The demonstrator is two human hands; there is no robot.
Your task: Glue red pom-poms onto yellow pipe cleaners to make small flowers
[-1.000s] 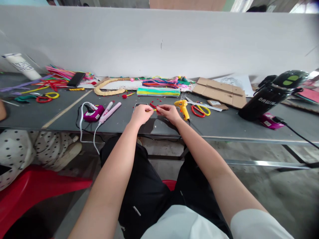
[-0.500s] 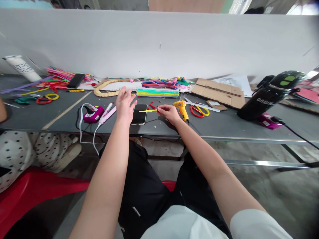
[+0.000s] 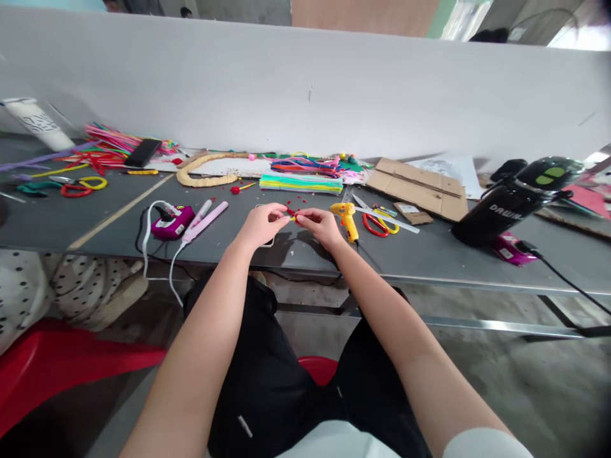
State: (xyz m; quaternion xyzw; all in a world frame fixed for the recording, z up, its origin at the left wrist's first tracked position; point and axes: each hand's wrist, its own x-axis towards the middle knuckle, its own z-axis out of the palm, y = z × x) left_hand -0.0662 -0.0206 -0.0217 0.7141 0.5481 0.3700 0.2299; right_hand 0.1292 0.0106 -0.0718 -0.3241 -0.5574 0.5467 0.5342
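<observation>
Now the left hand (image 3: 262, 224) is back on the yellow strip (image 3: 292, 219); half a second ago it was spread wide, off to the left. Thumb and fingers pinch the strip's left end. Right hand (image 3: 321, 226) unchanged, pinching the red piece (image 3: 298, 219) at the other end. Strip sits between both sets of fingertips, mostly covered. Phone (image 3: 270, 243), in plain view before, is mostly hidden behind the left hand. Containers: black bottle (image 3: 501, 210) far right, white tumbler (image 3: 38, 124) far left, contents not visible.
</observation>
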